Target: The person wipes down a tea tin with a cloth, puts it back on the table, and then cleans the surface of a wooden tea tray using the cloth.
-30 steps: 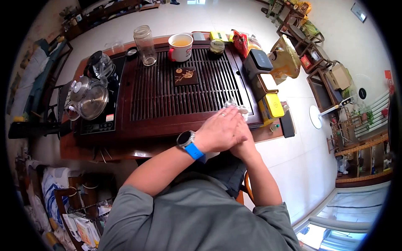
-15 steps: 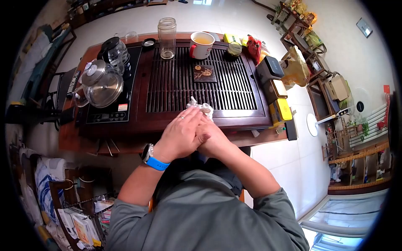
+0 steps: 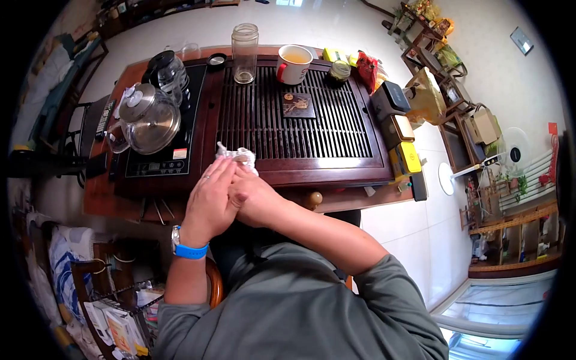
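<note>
A crumpled white cloth (image 3: 245, 157) lies on the front rim of the dark wooden tea tray (image 3: 312, 175), near its left end. My right hand (image 3: 255, 195) presses on the cloth, its fingers largely hidden. Over it rests my left hand (image 3: 210, 195), fingers stretched out and lying flat, with a ring on one finger. The left fingertips reach the edge of the cloth. Beyond them on the slats are a dark square coaster (image 3: 298, 105) with a gold design, a white mug (image 3: 294, 65) of amber drink, and an uncapped glass bottle (image 3: 245, 54).
Left of the slats, a glass kettle (image 3: 150, 123) stands on a black induction cooker (image 3: 159, 168), with a glass pot (image 3: 168, 72) behind. A small green jar (image 3: 339, 71) and red packet (image 3: 366, 69) sit at the back right. Boxes, including a yellow one (image 3: 408, 157), line the right side.
Both hands and the cloth have slid left along the tray's front rim. A round wooden knob now shows below the rim. The view has shifted slightly.
</note>
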`<action>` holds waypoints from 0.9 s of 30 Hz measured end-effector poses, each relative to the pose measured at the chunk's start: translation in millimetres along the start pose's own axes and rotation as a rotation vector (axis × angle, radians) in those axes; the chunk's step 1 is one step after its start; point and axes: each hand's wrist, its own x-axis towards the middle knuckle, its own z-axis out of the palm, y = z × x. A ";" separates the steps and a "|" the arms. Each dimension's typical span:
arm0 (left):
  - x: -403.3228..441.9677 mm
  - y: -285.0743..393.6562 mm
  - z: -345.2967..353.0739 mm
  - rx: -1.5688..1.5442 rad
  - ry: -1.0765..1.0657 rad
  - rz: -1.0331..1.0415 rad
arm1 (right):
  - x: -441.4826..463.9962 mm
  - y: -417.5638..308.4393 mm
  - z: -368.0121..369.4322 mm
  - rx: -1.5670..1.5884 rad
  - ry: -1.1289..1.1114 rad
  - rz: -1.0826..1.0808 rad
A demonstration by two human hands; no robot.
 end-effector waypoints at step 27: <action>-0.5 3.6 11.5 0.292 -0.085 0.030 | -145.8 112.8 -174.2 -0.417 0.724 0.504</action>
